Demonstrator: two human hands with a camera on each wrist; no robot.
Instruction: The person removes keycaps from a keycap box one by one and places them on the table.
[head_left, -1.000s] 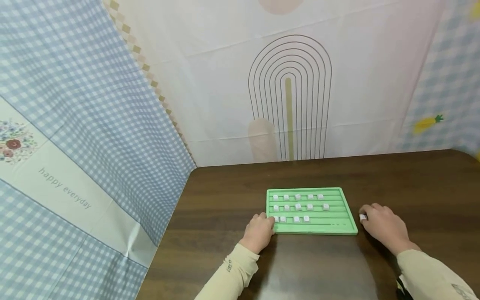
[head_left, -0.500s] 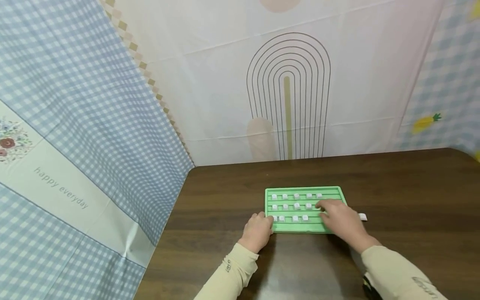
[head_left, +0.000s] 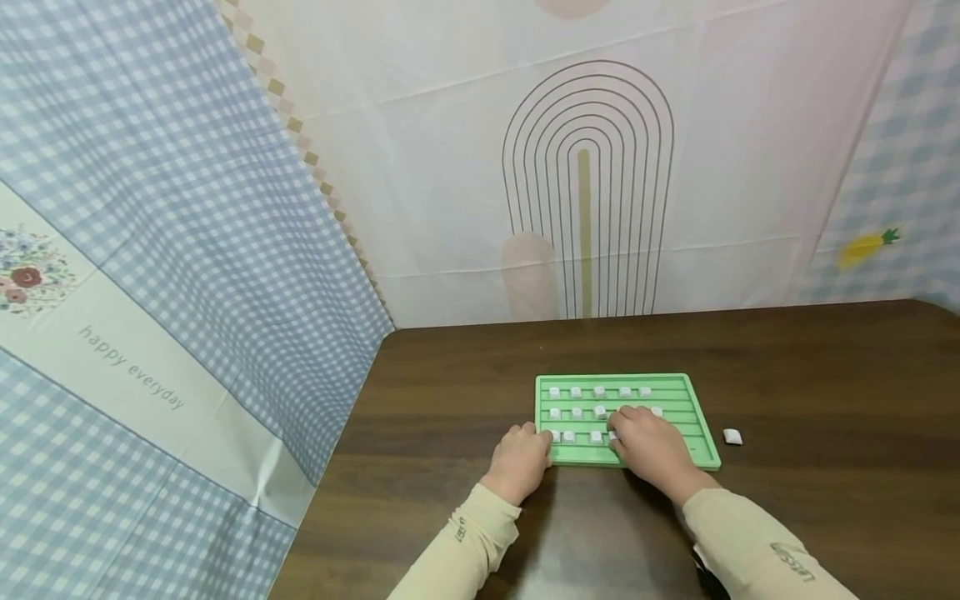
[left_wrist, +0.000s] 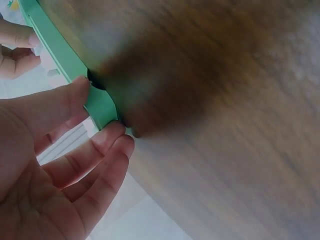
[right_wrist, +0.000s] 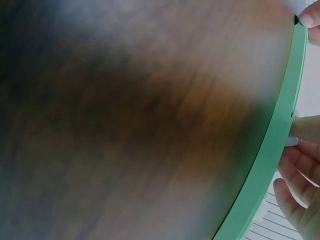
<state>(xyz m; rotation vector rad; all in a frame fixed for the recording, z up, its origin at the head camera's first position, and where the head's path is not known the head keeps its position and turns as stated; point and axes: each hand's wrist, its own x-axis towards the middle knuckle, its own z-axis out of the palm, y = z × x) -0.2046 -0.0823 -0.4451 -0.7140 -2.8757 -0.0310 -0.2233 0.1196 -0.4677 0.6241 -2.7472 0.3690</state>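
A green tray [head_left: 697,429] with ridged rows lies on the table, bearing several small white keycap-like blocks [head_left: 599,392]. My left hand [head_left: 519,463] grips its near left corner; in the left wrist view the thumb [left_wrist: 75,97] and fingertips lie on either side of that corner. Over the tray's lower middle, my right hand [head_left: 654,446] has thumb and fingers at the rightmost block [head_left: 612,435] of the third row. From the right wrist view, a white block [right_wrist: 291,141] shows pinched between its thumb and fingers. The right hand partly hides the second and third rows.
One loose white block [head_left: 732,437] lies on the dark wooden table [head_left: 840,400], right of the tray. Behind the table hangs a pale patterned cloth [head_left: 450,208]; a blue checked cloth [head_left: 202,208] hangs along the left.
My right hand has left the loose block beside the tray and moved left over the tray to the third row's end. The left hand stays on the corner.
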